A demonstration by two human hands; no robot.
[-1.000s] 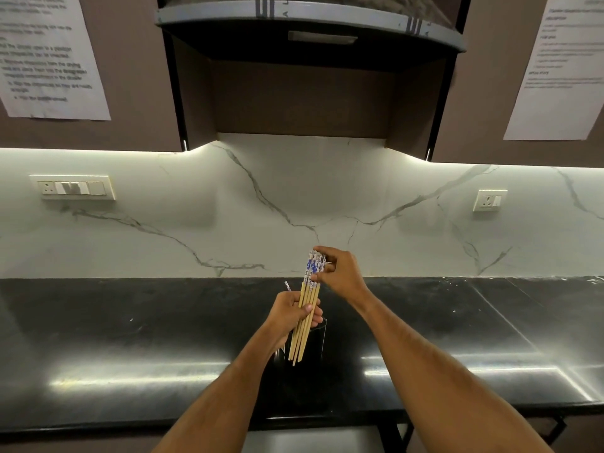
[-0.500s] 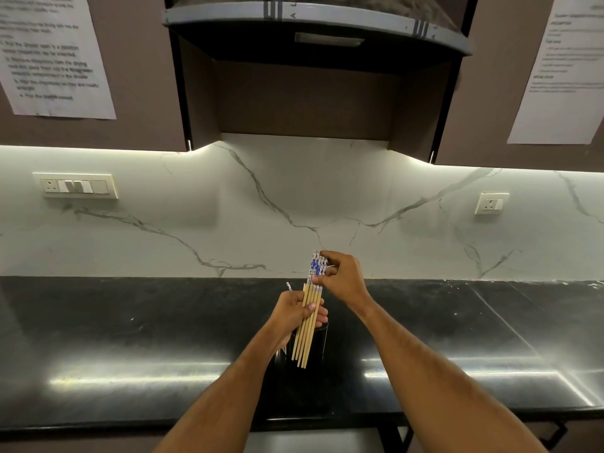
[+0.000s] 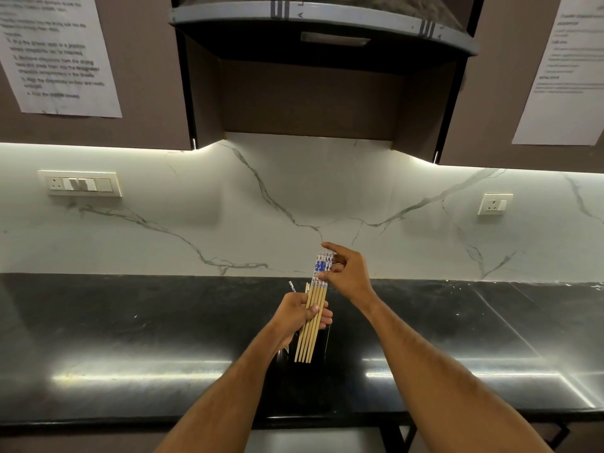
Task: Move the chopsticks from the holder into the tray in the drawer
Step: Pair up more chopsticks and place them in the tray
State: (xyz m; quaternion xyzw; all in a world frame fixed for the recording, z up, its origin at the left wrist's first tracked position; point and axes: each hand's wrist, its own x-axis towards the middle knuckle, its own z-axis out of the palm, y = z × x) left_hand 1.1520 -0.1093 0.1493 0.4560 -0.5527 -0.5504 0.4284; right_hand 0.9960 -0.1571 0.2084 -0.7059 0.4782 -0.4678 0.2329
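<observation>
My left hand (image 3: 293, 317) grips a bundle of several wooden chopsticks (image 3: 306, 346) around the middle, holding it nearly upright above the counter. Their blue-and-white patterned tops reach up to my right hand (image 3: 349, 273). Its thumb touches the side of those tops and its index finger stretches out just above them. One more patterned tip (image 3: 292, 286) pokes out behind my left hand. The dark holder (image 3: 323, 349) stands on the black counter just below the bundle and is hard to make out. No drawer or tray is in view.
The glossy black counter (image 3: 130, 338) runs left to right against a white marble backsplash. A range hood (image 3: 323, 27) and dark cabinets with taped paper sheets hang above. A switch panel (image 3: 80, 184) and a socket (image 3: 494, 204) sit on the wall.
My right hand has loosened from the chopstick tops: its index finger lifted and straightened. The bundle stays in my left hand, at about the same height.
</observation>
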